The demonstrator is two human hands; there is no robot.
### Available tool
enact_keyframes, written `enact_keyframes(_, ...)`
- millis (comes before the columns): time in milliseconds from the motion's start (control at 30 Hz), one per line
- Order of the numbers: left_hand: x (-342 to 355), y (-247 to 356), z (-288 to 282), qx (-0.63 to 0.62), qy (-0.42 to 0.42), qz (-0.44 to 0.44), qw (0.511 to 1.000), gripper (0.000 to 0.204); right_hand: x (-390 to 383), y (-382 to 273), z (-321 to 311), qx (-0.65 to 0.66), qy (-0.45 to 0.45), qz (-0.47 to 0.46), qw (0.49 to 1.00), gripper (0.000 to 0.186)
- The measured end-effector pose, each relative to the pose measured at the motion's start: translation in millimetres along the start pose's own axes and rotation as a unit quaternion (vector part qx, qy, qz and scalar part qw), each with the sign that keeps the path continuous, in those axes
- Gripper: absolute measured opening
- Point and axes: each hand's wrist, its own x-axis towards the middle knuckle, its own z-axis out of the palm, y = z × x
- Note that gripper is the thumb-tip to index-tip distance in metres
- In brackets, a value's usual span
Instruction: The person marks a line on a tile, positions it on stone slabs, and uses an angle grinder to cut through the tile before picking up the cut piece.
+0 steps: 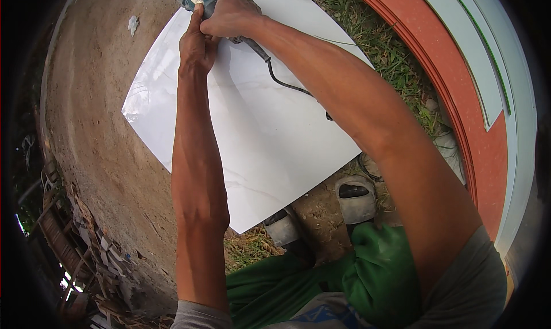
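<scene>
At the far edge of a large glossy white tile (287, 139), my two hands are closed around an angle grinder (207, 2) with a blue-green body. My left hand (198, 42) grips it from the near left, its thumb stretched up along the tool's head. Wrapped over the body from the right is my right hand (234, 16). A black power cord (281, 83) leaves the grinder's rear and runs over the tile toward my right forearm, which hides part of it. The grinder's disc does not show, so I cannot tell whether it touches the tile.
Bare dirt (103, 99) stretches along the left, with a scrap of white litter (133, 25). Broken wood and rubble (92, 254) lie at lower left. Grass (390, 59) borders the tile on the right, beside a red-orange ledge (453, 70). My shoes (354, 200) stand at the near edge.
</scene>
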Motion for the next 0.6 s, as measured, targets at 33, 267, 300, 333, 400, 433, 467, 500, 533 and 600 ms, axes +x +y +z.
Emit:
enact_keyframes(33, 0.6, 0.6, -0.6, 0.0, 0.0, 0.0, 1.0, 0.055, -0.2, -0.6, 0.1, 0.0, 0.0, -0.001, 1.0, 0.043)
enact_keyframes(267, -0.4, 2.2, -0.7, 0.005, 0.011, -0.004, 1.0, 0.055, -3.0, -3.2, -2.7, 0.012, -0.012, 0.0, 1.0, 0.042)
enact_keyframes(300, 0.0, 2.6, -1.3, 0.005, 0.012, -0.004, 1.0, 0.055, -3.1, -4.1, -2.9, 0.011, -0.017, 0.003, 1.0, 0.042)
enact_keyframes(333, -0.2, 2.1, -0.3, 0.004, 0.012, -0.004, 1.0, 0.055, -2.9, -3.4, -2.9, 0.01, -0.016, 0.004, 1.0, 0.042)
enact_keyframes(400, -0.8, 1.1, 1.5, 0.001, 0.01, -0.003, 1.0, 0.055, -2.6, -2.2, -2.5, 0.007, -0.01, 0.006, 1.0, 0.042)
enact_keyframes(433, -0.3, 1.3, 0.5, 0.001, 0.01, -0.003, 1.0, 0.055, -2.5, -2.8, -2.3, 0.008, -0.01, 0.006, 1.0, 0.042)
enact_keyframes(467, 0.2, 1.7, -0.4, 0.001, 0.008, -0.004, 1.0, 0.055, -2.3, -3.5, -2.3, 0.006, -0.011, 0.007, 1.0, 0.042)
enact_keyframes(500, 0.7, 2.0, -1.3, 0.001, 0.006, -0.006, 1.0, 0.055, -2.2, -4.1, -2.3, 0.004, -0.012, 0.009, 1.0, 0.043)
enact_keyframes(533, 0.5, 2.0, -1.1, 0.001, 0.006, -0.006, 1.0, 0.055, -2.4, -3.8, -2.1, 0.004, -0.012, 0.009, 1.0, 0.043)
enact_keyframes(600, 0.2, 2.1, -0.9, 0.005, 0.014, -0.01, 1.0, 0.056, -2.8, -3.2, -1.5, 0.011, -0.011, 0.006, 1.0, 0.043)
